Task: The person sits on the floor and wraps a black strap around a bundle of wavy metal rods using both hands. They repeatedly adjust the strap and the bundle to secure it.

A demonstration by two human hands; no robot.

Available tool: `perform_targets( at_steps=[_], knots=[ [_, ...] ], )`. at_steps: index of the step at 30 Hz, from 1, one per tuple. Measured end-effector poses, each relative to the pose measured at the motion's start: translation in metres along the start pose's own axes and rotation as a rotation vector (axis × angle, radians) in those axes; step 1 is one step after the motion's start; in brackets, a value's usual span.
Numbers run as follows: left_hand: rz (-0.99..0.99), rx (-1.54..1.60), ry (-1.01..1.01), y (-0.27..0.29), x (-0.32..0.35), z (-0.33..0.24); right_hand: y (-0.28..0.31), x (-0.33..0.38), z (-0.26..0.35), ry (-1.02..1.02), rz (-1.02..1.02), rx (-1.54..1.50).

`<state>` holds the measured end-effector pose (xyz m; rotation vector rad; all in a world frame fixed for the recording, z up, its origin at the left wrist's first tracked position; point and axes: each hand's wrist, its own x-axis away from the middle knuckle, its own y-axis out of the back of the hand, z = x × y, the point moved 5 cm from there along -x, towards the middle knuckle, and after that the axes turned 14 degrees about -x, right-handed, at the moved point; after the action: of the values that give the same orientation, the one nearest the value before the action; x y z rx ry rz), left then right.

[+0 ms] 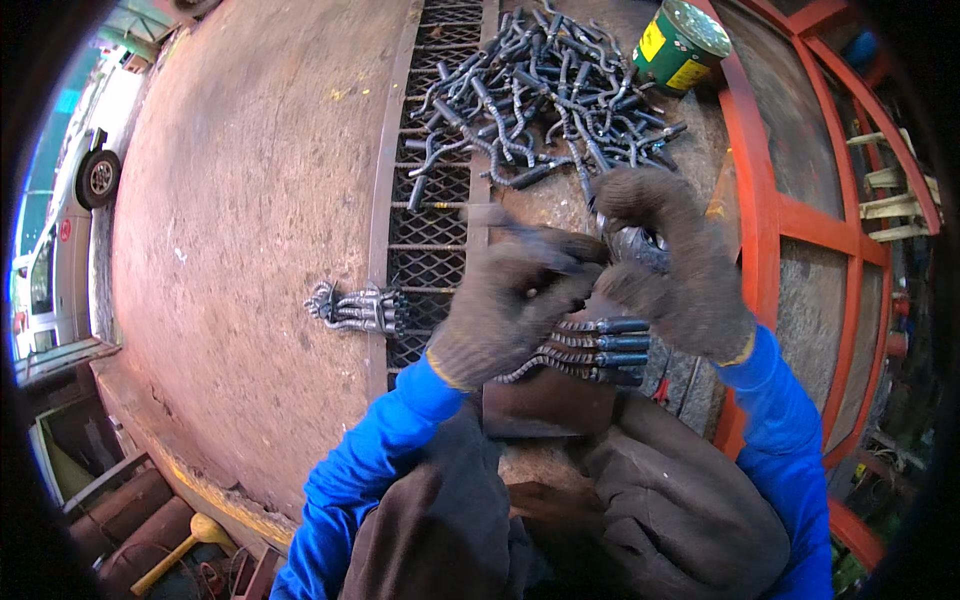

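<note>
My left hand (510,295), in a grey-brown knit glove, is smeared by motion over the grating; its hold is hard to make out. Close beside it, my gloved right hand (680,265) curls round a shiny, dark, roundish thing (637,245), partly hidden by the fingers. Below both hands, several short ribbed steel rods with smooth dark sleeves (622,344) lie side by side on a brown block (545,402) between my knees. To the left, a small bundle of similar rods (360,308) rests at the grating's edge.
A large heap of bent, sleeved rods (545,90) covers the far part of the metal grating (428,230). A green can (682,45) stands behind it. An orange-red steel frame (765,230) runs along the right. Lower left lies a yellow-handled mallet (180,555); a parked vehicle (65,250) is beyond.
</note>
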<state>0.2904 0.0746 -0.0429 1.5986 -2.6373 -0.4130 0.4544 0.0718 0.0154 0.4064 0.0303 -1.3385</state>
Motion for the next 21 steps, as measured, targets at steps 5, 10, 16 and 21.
perform_targets(
  at_steps=[5,10,16,21],
  knots=[
    [0.05,0.547,0.4,0.012,0.026,0.0,-0.017,0.041,-0.022,-0.472,0.295,-0.167],
    [0.113,0.608,0.725,0.029,0.071,0.02,0.003,0.065,-0.033,-0.659,0.302,-0.315],
    [0.039,0.453,0.76,0.044,0.098,0.021,0.019,0.117,-0.063,-0.641,0.363,-0.29],
    [0.178,0.019,0.803,0.051,0.109,0.022,0.009,0.119,-0.059,-0.816,0.425,-0.382]
  ],
)
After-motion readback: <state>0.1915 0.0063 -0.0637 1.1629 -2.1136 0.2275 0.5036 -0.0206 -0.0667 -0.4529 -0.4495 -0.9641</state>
